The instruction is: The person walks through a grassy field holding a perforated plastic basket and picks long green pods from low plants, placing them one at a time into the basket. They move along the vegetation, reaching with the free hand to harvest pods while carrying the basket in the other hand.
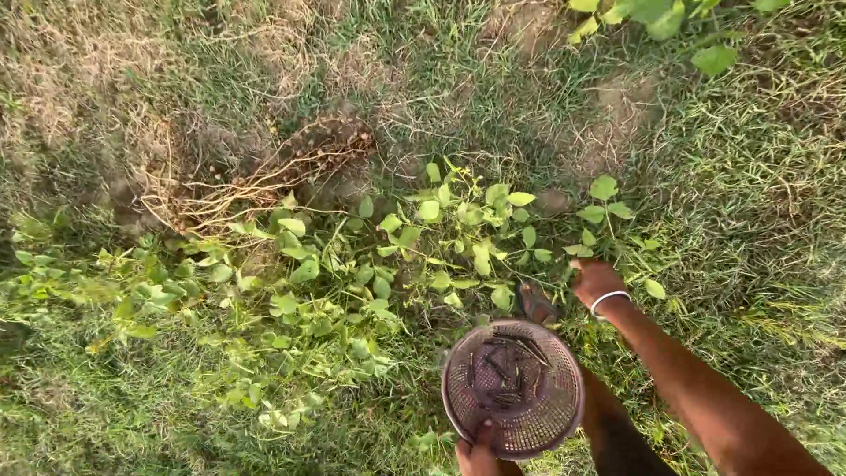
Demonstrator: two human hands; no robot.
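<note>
My left hand (478, 453) grips the near rim of a round woven basket (514, 421) at the bottom centre. Several dark thin pods (507, 361) lie inside it. My right hand (596, 280), with a white bangle on the wrist, reaches forward into a low green leafy plant (423, 238). Its fingers are curled among the leaves, and what they hold is hidden. A foot in a sandal (535, 302) shows just beyond the basket.
Uprooted dry stems and roots (264, 176) lie on the grass at upper left. Patchy grass and bare soil (617, 97) surround the plant. Leaves of another plant (652, 18) hang in at the top right.
</note>
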